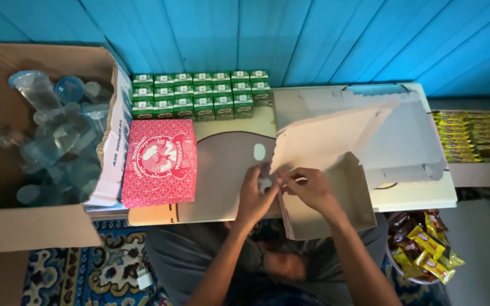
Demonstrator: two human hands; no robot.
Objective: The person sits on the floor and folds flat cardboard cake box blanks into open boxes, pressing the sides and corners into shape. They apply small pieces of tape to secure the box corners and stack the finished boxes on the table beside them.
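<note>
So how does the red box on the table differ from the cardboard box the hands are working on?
The red box is closed and lies flat; the cardboard box is open, its flaps up and half folded. The red box is red with a printed pattern; the cardboard box is plain pale brown. Nobody touches the red box; the left hand and right hand both pinch the cardboard box's flap. Both rest on the low table.

— From my feed, the big brown cardboard box of clear plastic water cups (7, 141) runs off the left edge.

— And I can't tell what my left hand (254, 195) pinches: its fingertips cover the flat beige carton blank (324, 139) there.
</note>
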